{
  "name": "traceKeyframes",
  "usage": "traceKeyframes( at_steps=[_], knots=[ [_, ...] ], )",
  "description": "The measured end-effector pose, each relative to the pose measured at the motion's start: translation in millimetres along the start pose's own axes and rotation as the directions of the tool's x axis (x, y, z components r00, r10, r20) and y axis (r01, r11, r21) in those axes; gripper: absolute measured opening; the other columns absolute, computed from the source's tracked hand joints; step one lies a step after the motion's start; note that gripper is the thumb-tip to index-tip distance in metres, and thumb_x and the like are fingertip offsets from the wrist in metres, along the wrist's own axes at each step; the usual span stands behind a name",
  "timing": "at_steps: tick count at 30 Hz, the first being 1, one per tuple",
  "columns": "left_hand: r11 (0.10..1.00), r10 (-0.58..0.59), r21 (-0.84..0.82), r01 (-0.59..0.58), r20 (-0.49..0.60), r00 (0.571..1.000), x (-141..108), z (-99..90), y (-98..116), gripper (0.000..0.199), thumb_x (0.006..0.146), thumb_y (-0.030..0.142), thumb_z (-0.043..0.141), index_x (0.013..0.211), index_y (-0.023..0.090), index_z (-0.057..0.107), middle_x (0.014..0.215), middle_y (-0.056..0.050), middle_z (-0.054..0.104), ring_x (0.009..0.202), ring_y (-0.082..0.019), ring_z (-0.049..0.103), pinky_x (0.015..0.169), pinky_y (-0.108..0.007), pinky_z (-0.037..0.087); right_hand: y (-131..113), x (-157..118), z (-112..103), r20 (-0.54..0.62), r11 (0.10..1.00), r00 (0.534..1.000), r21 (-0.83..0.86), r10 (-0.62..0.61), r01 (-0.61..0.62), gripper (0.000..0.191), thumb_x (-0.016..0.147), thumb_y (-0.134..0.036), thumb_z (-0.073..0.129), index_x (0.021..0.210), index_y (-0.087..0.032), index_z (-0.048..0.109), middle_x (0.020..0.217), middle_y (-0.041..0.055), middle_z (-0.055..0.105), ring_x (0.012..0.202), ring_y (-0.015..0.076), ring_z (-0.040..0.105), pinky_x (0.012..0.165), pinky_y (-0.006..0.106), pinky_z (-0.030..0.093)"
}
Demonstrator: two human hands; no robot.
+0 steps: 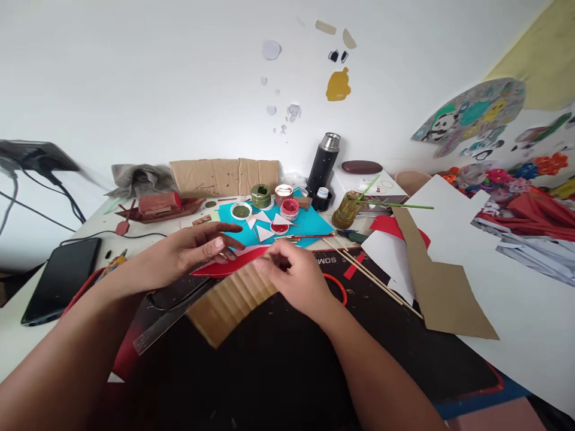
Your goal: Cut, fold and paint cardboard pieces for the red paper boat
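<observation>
A curved strip of ridged brown cardboard hangs above the black desk mat, tilted down to the left. My right hand pinches its upper right end between thumb and fingers. To the left, my left hand is held in the air with fingers stretched out and nothing in them. Beneath the two hands lies a red paper piece with a white edge, partly covered by them. The red ring of a scissors-like handle shows just right of my right wrist.
Open paint jars stand on a blue sheet. A murky jar with green-stained sticks and a black thermos are behind. Thin wooden sticks and cut cardboard lie right; a black phone and red model boat left.
</observation>
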State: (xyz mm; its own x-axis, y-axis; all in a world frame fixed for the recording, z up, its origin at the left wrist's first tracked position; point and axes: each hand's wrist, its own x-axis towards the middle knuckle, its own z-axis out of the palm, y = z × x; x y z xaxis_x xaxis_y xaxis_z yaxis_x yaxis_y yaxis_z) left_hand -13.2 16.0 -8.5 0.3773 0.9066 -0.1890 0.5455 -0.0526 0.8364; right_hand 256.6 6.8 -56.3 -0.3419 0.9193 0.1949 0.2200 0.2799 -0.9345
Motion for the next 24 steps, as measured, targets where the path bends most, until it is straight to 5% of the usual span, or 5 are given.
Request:
traceKeyframes(
  at_steps=[6, 10, 14, 18, 24],
  knots=[
    [1.0, 0.012, -0.026, -0.011, 0.02, 1.0, -2.4, 11.2, 12.4, 0.074, 0.093, 0.085, 0.065, 0.148, 0.035, 0.075, 0.16, -0.007, 0.07, 0.149, -0.041, 0.062, 0.118, -0.048, 0.056, 12.4, 10.3, -5.3, -0.243, 0.994, 0.97, 0.109, 0.0, 0.028, 0.032, 0.098, -0.048, 0.069, 0.082, -0.024, 0.055, 0.07, -0.0048, 0.054, 0.063, 0.0144, 0.049, 0.061, 0.028, 0.04],
    [0.997, 0.023, -0.069, -0.022, 0.005, 1.0, -0.8, 17.5, 17.6, 0.065, 0.093, 0.075, 0.072, 0.145, 0.036, 0.076, 0.134, -0.008, 0.083, 0.124, -0.037, 0.075, 0.101, -0.046, 0.065, 14.9, 9.4, -1.6, -0.226, 0.988, 0.974, 0.154, 0.03, 0.006, 0.031, 0.098, -0.051, 0.072, 0.087, -0.024, 0.06, 0.074, -0.003, 0.057, 0.068, 0.0157, 0.055, 0.062, 0.028, 0.046],
    [1.0, 0.003, 0.002, -0.002, -0.146, 0.989, 1.2, 16.3, 12.4, 0.066, 0.092, 0.077, 0.071, 0.136, 0.028, 0.08, 0.127, -0.011, 0.083, 0.115, -0.037, 0.076, 0.092, -0.045, 0.065, 21.0, 8.9, 0.6, -0.058, 0.958, 0.993, 0.275, 0.107, -0.087, 0.035, 0.101, -0.058, 0.069, 0.106, -0.023, 0.066, 0.085, -0.0015, 0.066, 0.062, 0.0153, 0.068, 0.053, 0.025, 0.048],
    [0.999, -0.035, 0.035, 0.04, -0.136, 0.99, 0.3, 17.6, 8.5, 0.072, 0.092, 0.078, 0.069, 0.14, 0.026, 0.077, 0.114, -0.01, 0.085, 0.1, -0.035, 0.077, 0.076, -0.04, 0.063, 24.2, 9.3, -1.2, -0.047, 0.989, 0.994, 0.116, 0.099, -0.093, 0.031, 0.107, -0.051, 0.063, 0.099, -0.022, 0.068, 0.069, -0.0062, 0.057, 0.051, 0.0143, 0.07, 0.053, 0.024, 0.044],
    [0.998, -0.058, 0.006, 0.058, -0.016, 0.998, 1.0, 35.8, 18.0, 0.06, 0.093, 0.076, 0.069, 0.128, 0.028, 0.078, 0.119, -0.006, 0.086, 0.104, -0.034, 0.078, 0.08, -0.037, 0.062, 17.1, 3.1, 0.1, -0.043, 0.986, 0.997, -0.156, -0.056, 0.049, 0.033, 0.113, -0.042, 0.057, 0.09, -0.024, 0.073, 0.059, -0.0029, 0.059, 0.062, 0.0191, 0.067, 0.068, 0.03, 0.049]
  ],
)
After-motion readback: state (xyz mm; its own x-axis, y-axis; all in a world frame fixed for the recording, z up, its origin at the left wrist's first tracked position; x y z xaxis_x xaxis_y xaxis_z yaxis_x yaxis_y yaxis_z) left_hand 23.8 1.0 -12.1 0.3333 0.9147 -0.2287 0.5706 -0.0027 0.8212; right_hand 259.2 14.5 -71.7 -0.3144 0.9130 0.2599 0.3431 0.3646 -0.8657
